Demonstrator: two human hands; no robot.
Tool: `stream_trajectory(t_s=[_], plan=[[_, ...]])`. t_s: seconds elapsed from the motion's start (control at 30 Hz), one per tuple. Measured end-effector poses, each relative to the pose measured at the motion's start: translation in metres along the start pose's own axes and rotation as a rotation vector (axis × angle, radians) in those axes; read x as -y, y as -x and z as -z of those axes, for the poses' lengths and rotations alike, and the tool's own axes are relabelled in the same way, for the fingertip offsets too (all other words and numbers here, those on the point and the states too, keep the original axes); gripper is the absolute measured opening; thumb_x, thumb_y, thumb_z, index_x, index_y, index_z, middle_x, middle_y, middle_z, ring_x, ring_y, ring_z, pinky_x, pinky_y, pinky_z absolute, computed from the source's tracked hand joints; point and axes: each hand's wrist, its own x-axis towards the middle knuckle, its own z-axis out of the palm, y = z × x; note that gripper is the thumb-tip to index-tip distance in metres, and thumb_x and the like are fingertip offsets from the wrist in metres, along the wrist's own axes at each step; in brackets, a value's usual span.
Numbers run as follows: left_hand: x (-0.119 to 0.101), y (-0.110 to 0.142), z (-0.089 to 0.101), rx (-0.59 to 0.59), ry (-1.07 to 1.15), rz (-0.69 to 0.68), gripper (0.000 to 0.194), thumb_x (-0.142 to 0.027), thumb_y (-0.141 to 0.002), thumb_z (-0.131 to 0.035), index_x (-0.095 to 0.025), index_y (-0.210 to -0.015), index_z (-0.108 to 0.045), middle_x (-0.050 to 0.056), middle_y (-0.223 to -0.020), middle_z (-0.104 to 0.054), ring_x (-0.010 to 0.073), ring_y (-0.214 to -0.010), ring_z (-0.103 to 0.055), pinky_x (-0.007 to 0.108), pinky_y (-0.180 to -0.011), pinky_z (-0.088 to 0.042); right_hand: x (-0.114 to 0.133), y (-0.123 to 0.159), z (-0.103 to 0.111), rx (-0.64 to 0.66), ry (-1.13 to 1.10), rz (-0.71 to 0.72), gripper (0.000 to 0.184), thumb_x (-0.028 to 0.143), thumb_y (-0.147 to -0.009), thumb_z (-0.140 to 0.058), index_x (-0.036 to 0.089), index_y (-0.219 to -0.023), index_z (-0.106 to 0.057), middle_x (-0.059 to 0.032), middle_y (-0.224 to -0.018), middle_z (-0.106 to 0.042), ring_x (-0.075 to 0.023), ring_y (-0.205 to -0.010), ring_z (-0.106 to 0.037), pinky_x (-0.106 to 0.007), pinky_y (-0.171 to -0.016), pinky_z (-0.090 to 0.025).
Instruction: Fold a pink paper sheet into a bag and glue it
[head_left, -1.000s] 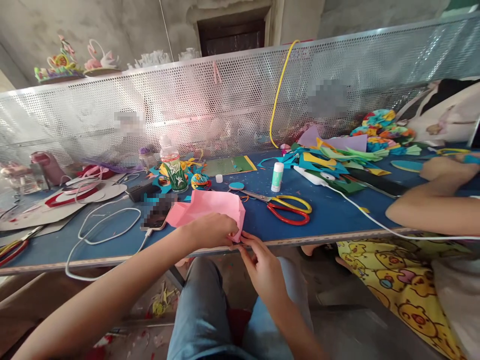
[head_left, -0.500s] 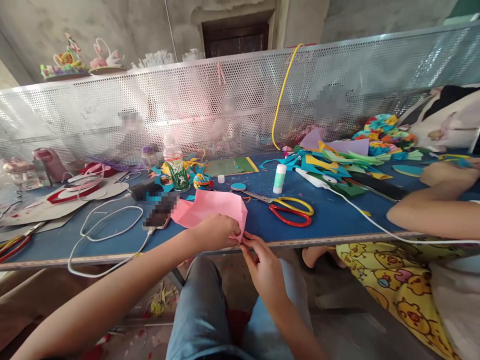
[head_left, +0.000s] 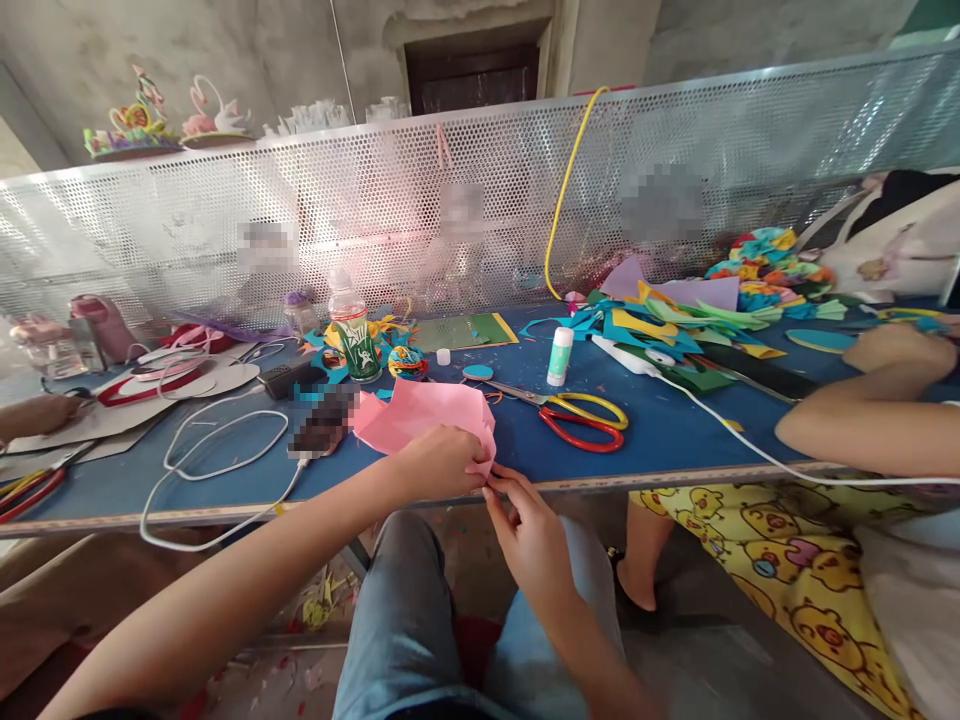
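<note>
A pink paper sheet (head_left: 424,414) lies folded on the blue table (head_left: 660,430) near its front edge. My left hand (head_left: 439,463) rests on the sheet's near corner, fingers curled over it and pinching the fold. My right hand (head_left: 529,530) sits just below the table edge, its fingertips pinching the same pink corner from the right. The two hands touch at that corner.
Red-and-yellow scissors (head_left: 577,415) and a glue stick (head_left: 558,355) lie right of the sheet. A phone (head_left: 322,428) with a white cable (head_left: 217,470) lies left. A bottle (head_left: 351,330) stands behind. Coloured paper scraps (head_left: 675,320) pile at right. A co-worker's arm (head_left: 862,420) rests at right; another hand (head_left: 37,412) at far left.
My hands stay pinched on the pink corner and have barely shifted. A hand has come into view at the far left. The co-worker's leg at right has moved.
</note>
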Motion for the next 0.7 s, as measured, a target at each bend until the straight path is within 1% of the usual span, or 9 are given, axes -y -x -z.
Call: stream_trajectory(t_s=[0.1,0.17,0.3,0.4,0.47,0.53,0.6,0.67,0.7], plan=[[0.0,-0.001,-0.001,0.014,0.004,0.019,0.016,-0.027,-0.075,-0.049,-0.018,-0.067,-0.059,0.003,-0.068,-0.064,0.0182,-0.064,-0.06,0.025,-0.054,-0.036,0.001,0.0,0.0,-0.01,-0.002,0.002,0.018,0.03,-0.088,-0.045,0.022,-0.093,-0.061,-0.0029,-0.11,-0.063,-0.0073,-0.047,-0.052,-0.023,-0.051,-0.042],[0.002,-0.001,-0.002,0.021,0.013,0.031,0.016,-0.029,-0.074,-0.051,-0.018,-0.069,-0.061,0.004,-0.071,-0.065,0.0186,-0.067,-0.061,0.025,-0.056,-0.037,0.001,0.0,0.0,-0.021,0.003,0.012,0.019,0.03,-0.088,-0.045,0.022,-0.093,-0.061,-0.0026,-0.11,-0.063,-0.0077,-0.048,-0.053,-0.022,-0.052,-0.043],[0.004,0.0,-0.002,0.023,0.038,0.041,0.019,-0.032,-0.075,-0.052,-0.017,-0.077,-0.063,0.005,-0.08,-0.067,0.0193,-0.074,-0.062,0.025,-0.062,-0.04,0.0,0.002,0.0,-0.011,0.047,0.03,0.02,0.03,-0.087,-0.044,0.022,-0.097,-0.06,-0.0044,-0.112,-0.063,-0.009,-0.051,-0.057,-0.022,-0.049,-0.043],[0.003,0.007,0.0,0.016,0.067,0.038,0.024,-0.033,-0.078,-0.051,-0.017,-0.091,-0.064,0.006,-0.09,-0.068,0.0191,-0.081,-0.062,0.026,-0.068,-0.043,0.0,0.007,-0.002,0.011,0.061,0.038,0.025,0.029,-0.087,-0.043,0.022,-0.108,-0.055,-0.0071,-0.119,-0.059,-0.0086,-0.051,-0.058,-0.022,-0.05,-0.046],[0.005,0.016,0.002,0.015,0.067,0.044,0.031,-0.033,-0.078,-0.053,-0.018,-0.104,-0.06,0.006,-0.103,-0.066,0.0207,-0.091,-0.061,0.028,-0.077,-0.044,-0.001,0.011,-0.005,0.002,0.083,0.059,0.032,0.028,-0.087,-0.043,0.021,-0.117,-0.049,-0.009,-0.123,-0.056,-0.01,-0.056,-0.061,-0.023,-0.051,-0.048],[0.009,0.029,0.003,0.017,0.039,0.076,0.036,-0.031,-0.077,-0.056,-0.019,-0.112,-0.057,0.007,-0.112,-0.062,0.0235,-0.101,-0.057,0.033,-0.086,-0.042,-0.003,0.014,-0.007,-0.003,0.107,0.082,0.038,0.027,-0.086,-0.044,0.02,-0.124,-0.044,-0.0107,-0.126,-0.053,-0.0126,-0.064,-0.063,-0.025,-0.053,-0.05],[0.017,0.046,0.005,0.012,0.012,0.124,0.037,-0.028,-0.078,-0.056,-0.019,-0.114,-0.056,0.007,-0.115,-0.061,0.0246,-0.106,-0.055,0.037,-0.09,-0.041,-0.006,0.016,-0.009,0.005,0.107,0.094,0.041,0.027,-0.087,-0.043,0.02,-0.127,-0.039,-0.0123,-0.128,-0.051,-0.0139,-0.069,-0.064,-0.026,-0.054,-0.051],[0.025,0.065,0.008,-0.02,0.005,0.163,0.035,-0.027,-0.079,-0.055,-0.02,-0.114,-0.056,0.007,-0.115,-0.061,0.0235,-0.108,-0.054,0.038,-0.093,-0.04,-0.008,0.016,-0.009,0.025,0.091,0.103,0.043,0.027,-0.087,-0.043,0.019,-0.129,-0.037,-0.0139,-0.129,-0.05,-0.0136,-0.066,-0.063,-0.026,-0.055,-0.051],[0.029,0.077,0.01,-0.054,0.0,0.178,0.034,-0.027,-0.079,-0.055,-0.021,-0.113,-0.057,0.007,-0.115,-0.061,0.0229,-0.108,-0.054,0.038,-0.095,-0.039,-0.008,0.016,-0.009,0.032,0.074,0.103,0.044,0.027,-0.087,-0.043,0.019,-0.129,-0.037,-0.0145,-0.129,-0.049,-0.0129,-0.063,-0.062,-0.026,-0.054,-0.051]])
